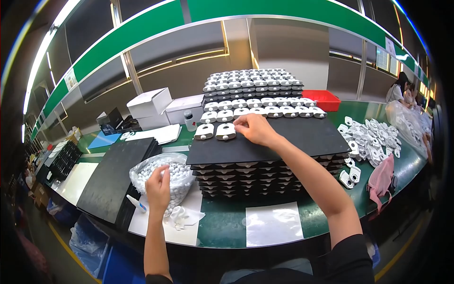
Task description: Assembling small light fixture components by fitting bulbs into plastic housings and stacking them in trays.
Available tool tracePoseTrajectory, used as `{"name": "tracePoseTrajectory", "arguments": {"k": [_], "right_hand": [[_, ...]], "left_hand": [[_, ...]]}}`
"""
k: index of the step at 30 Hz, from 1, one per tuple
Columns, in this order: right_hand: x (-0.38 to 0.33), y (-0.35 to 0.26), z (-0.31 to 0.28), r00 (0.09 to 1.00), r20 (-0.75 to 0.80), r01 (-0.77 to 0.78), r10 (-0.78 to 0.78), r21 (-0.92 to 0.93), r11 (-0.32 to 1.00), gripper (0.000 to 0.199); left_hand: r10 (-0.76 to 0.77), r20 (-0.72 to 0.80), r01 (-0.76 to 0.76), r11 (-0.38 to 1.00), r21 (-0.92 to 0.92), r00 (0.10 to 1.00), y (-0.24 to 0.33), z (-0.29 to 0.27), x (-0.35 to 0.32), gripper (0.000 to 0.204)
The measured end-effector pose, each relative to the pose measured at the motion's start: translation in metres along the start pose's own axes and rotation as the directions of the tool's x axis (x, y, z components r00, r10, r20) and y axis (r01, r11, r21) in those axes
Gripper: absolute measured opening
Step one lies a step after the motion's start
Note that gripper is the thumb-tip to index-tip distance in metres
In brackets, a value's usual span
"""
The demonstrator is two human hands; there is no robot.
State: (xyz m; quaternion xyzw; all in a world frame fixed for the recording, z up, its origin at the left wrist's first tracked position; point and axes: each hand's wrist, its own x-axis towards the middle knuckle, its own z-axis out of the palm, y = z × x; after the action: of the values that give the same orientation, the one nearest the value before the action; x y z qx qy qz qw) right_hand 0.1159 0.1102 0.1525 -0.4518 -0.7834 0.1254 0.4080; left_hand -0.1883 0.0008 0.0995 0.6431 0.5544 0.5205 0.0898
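My right hand (257, 129) reaches over the top black board (283, 137) of a tall stack. Its fingers are bent together at the right edge of a white plastic part (226, 131), which has an oval opening and a small round knob in front. A matching white part (204, 131) sits just left of it, and behind them stands a full row of the same parts (253, 112). My left hand (158, 187) is raised over a clear bag of small white balls (177, 173). Its thumb and fingers are apart, and I see nothing in them.
White parts lie heaped (371, 139) at the right, near a pink cloth (381, 180). A red bin (321, 100) is behind the stack. Black boards (116, 180), a white glue bottle (137, 203) and crumpled tissue (182, 217) are on the left. White boxes (151, 106) stand farther back.
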Motion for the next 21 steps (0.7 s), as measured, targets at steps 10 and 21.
{"name": "tracePoseTrajectory", "arguments": {"k": [10,21], "right_hand": [[-0.018,-0.004,0.007,0.999,-0.021,0.037,-0.037,0.022,0.999,0.031],[-0.006,-0.004,0.017,0.996,-0.062,0.055,-0.057,-0.041,0.998,0.016]], "left_hand": [[0.044,0.187,-0.082,0.975,0.205,0.981,0.018,0.072,0.110,0.040],[0.025,0.212,-0.085,0.956,0.280,0.977,0.023,0.088,0.113,0.037]]}}
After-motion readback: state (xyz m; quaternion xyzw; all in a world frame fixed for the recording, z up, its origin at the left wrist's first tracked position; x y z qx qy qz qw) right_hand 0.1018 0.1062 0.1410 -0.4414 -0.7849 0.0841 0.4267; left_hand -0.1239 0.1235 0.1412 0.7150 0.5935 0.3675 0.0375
